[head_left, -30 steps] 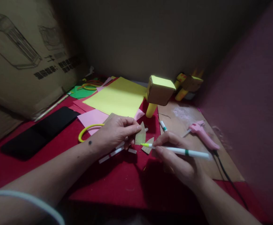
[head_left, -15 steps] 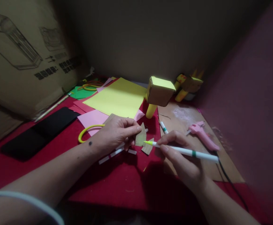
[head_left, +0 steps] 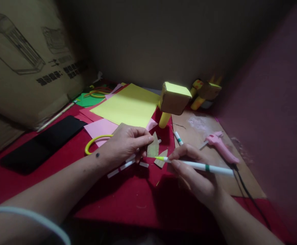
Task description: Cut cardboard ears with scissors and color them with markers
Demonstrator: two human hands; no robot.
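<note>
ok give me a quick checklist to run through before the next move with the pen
1. Left hand grips the held piece: ok, pinched at its edge.
2. Right hand holds the pen: ok, between thumb and fingers.
3. Yellow tip uncapped: ok, bare.
4. Tip touching the held piece: cannot tell; it sits by the lower edge.
5. Loose piece clear of the pen: not ok; the pen crosses over it in this view, contact unclear.
6. Glue gun away from both hands: ok, lying on the cardboard sheet.
</note>
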